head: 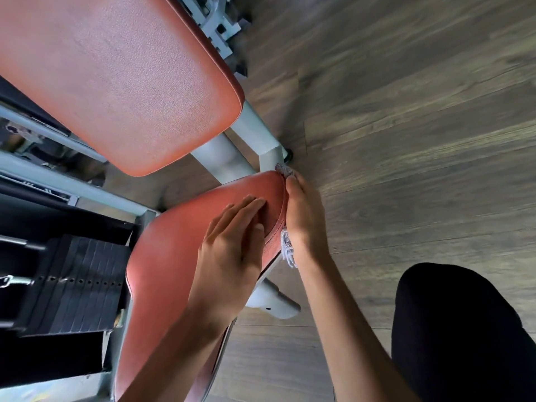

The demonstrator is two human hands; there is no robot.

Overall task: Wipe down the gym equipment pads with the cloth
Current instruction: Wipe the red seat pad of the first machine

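The person is leaning over a rust-red, grained vinyl seat pad (174, 256) with rounded corners, which is filling the lower middle of the view and running from 6 o'clock up toward the centre. The left hand (232, 245) is lying flat on the top face of this pad, with its fingers straight and close together, pointing toward 1 o'clock and holding nothing.

The right hand (304, 219) is lying along the pad's right-hand side edge, at 3 o'clock from the left hand. Its fingers are stretched out together along the seam, pressing a pale grey-white fringed cloth (287, 248) against the side of the pad rather than closing round it. The cloth is mostly hidden beneath the palm. One tuft is showing past the fingertips at the pad's upper corner, and a frayed end is hanging out under the wrist.

A second, larger rust-red vinyl pad (130, 82) is filling the 10 to 11 o'clock part of the view, apart from the seat pad and untouched. Pale grey metal frame tubes (255, 132) are running between and beneath the two pads. A black weight stack (81, 282) is standing at 8 o'clock, beside the seat pad. Grey-brown wood-look flooring (406, 111) is covering the right half, and the person's black-clad leg (464, 329) is showing at 4 o'clock.
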